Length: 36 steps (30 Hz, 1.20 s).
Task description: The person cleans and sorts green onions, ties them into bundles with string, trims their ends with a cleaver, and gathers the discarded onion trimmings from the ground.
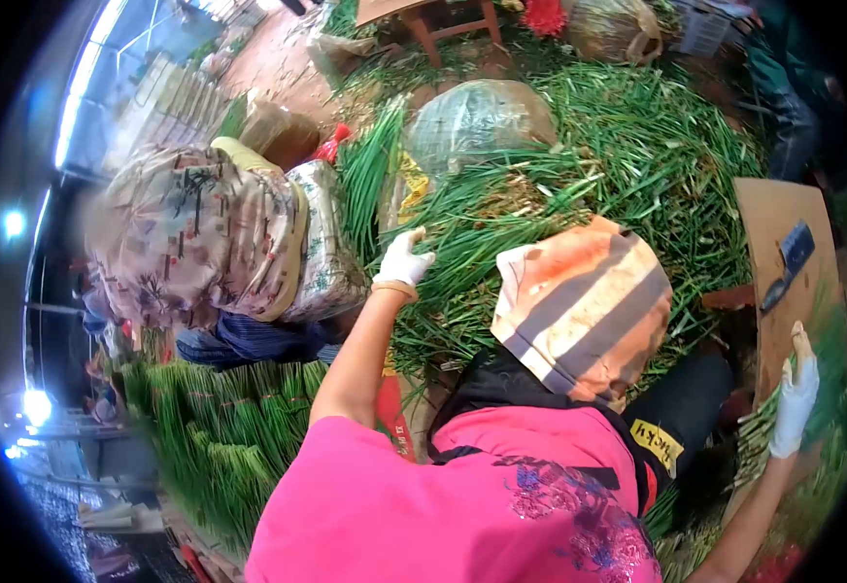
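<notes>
My left hand (405, 260), in a white glove, hovers at the edge of a heap of long green stalks (482, 219). Its thumb and fingers are apart and nothing shows between them. On the far right, my right hand (796, 400), gloved too, is closed over a bunch of green stalks (756, 432). Pale ends stick out on one side of that hand and blurred leaves on the other; part of the grip is hidden. Across my lap lies an orange cloth with grey and pale stripes (584, 306).
A board (773, 219) on the right carries a blue toothed tool (796, 248). Another person in a patterned top (200, 233) bends at my left. Tied green bundles (220, 418) stand lower left. A filled plastic bag (482, 121) sits behind the heap.
</notes>
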Tool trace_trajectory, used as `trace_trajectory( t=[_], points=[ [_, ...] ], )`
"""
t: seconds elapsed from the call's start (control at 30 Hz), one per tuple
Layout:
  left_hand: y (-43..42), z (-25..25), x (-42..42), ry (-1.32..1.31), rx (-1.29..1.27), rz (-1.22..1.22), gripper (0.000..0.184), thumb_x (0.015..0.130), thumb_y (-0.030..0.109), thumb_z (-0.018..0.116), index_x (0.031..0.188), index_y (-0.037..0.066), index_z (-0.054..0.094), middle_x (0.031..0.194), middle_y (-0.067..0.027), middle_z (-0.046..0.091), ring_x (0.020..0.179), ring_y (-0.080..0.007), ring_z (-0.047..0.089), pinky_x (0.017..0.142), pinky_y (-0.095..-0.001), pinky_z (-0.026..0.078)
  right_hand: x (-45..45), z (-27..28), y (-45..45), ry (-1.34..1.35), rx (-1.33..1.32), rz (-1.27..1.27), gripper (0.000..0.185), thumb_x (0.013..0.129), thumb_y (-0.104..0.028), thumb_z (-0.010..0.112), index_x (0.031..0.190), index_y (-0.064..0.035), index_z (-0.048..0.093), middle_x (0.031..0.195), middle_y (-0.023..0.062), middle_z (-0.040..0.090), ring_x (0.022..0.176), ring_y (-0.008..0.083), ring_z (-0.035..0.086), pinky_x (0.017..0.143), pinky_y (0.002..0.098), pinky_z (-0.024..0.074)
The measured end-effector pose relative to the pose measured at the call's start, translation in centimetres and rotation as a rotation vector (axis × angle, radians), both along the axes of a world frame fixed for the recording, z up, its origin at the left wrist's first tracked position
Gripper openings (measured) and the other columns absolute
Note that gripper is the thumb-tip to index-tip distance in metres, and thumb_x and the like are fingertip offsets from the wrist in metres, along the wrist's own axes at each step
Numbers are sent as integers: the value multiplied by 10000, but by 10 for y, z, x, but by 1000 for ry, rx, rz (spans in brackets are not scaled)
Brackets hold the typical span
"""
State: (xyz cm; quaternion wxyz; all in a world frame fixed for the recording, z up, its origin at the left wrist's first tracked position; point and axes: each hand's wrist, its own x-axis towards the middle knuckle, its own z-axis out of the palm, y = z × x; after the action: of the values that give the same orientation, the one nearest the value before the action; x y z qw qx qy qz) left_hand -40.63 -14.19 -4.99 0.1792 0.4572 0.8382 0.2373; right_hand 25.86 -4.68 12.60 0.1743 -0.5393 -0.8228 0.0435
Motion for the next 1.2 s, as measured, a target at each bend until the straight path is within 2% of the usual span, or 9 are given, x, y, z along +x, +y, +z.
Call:
trace_trajectory(
  t=[0.1, 0.27, 0.4, 0.53, 0.73, 0.83, 1.07, 1.17, 1.2],
  points=[
    [-13, -26, -11, 84, -127, -1, 555, 685, 182, 766, 1196, 73, 578, 1233, -144, 567, 1159, -294, 523, 999, -344, 404, -43, -1, 1, -62, 20, 130, 496, 780, 80, 509, 1260, -43, 508, 1307, 144, 524, 1184, 316, 498, 988, 396, 381],
    [-5, -53, 17, 133, 84, -161, 574, 673, 186, 773, 1199, 102, 559, 1254, -151, 539, 1178, -335, 482, 1011, -372, 393, -77, -14, -8, -99, -65, 113, 490, 746, 105, 510, 1217, -28, 535, 1283, 151, 537, 1170, 324, 512, 974, 384, 399],
    [35, -71, -15, 62, 197, -56, 594, 675, 169, 769, 1216, 69, 544, 1266, -162, 525, 1203, -306, 468, 1020, -360, 382, -90, -20, -16, -44, -234, 27, 512, 762, 121, 472, 1252, -23, 511, 1343, 138, 489, 1238, 297, 460, 1057, 365, 329],
    [71, -104, -103, 106, 258, 166, 804, 673, 246, 781, 1352, 35, 405, 1364, -190, 423, 1266, -335, 385, 1065, -387, 323, -77, -34, -25, -110, -167, -9, 380, 799, 72, 487, 1170, 23, 551, 1239, 174, 557, 1143, 314, 533, 967, 369, 412],
    [126, -53, -172, 314, -134, 307, 1009, 684, 416, 768, 1457, 85, 212, 1495, -109, 256, 1381, -318, 214, 1093, -480, 249, -37, -56, -59, 272, -531, -369, 459, 815, 85, 421, 1270, 56, 481, 1387, 158, 431, 1294, 222, 401, 1080, 330, 290],
    [158, -48, -195, 364, -236, 276, 1063, 684, 493, 749, 1472, 90, 160, 1518, -89, 206, 1399, -314, 177, 1107, -510, 209, -13, -76, -80, 262, -363, -495, 353, 820, 23, 469, 1156, 66, 569, 1224, 177, 566, 1142, 211, 536, 979, 308, 395],
    [207, -66, -245, 347, -327, 290, 1139, 641, 566, 746, 1483, 115, 126, 1546, -79, 139, 1424, -309, 103, 1112, -548, 161, 10, -56, -135, -57, -586, -588, 354, 835, 48, 551, 1189, 50, 568, 1158, 146, 609, 1037, 201, 560, 941, 247, 437],
    [206, -88, -269, 317, -412, 325, 1160, 632, 576, 744, 1488, 122, 106, 1554, -69, 111, 1429, -300, 84, 1105, -569, 155, -6, -44, -153, 45, -608, -941, 354, 823, 57, 550, 1176, 44, 579, 1065, 126, 641, 967, 181, 589, 890, 259, 463],
    [203, -89, -269, 280, -443, 329, 1168, 634, 538, 765, 1487, 106, 93, 1547, -110, 123, 1425, -303, 104, 1125, -497, 179, -16, -36, -155, 28, -643, -1087, 351, 825, 54, 548, 1174, 42, 580, 1077, 124, 637, 979, 175, 587, 905, 263, 456]
  ],
)
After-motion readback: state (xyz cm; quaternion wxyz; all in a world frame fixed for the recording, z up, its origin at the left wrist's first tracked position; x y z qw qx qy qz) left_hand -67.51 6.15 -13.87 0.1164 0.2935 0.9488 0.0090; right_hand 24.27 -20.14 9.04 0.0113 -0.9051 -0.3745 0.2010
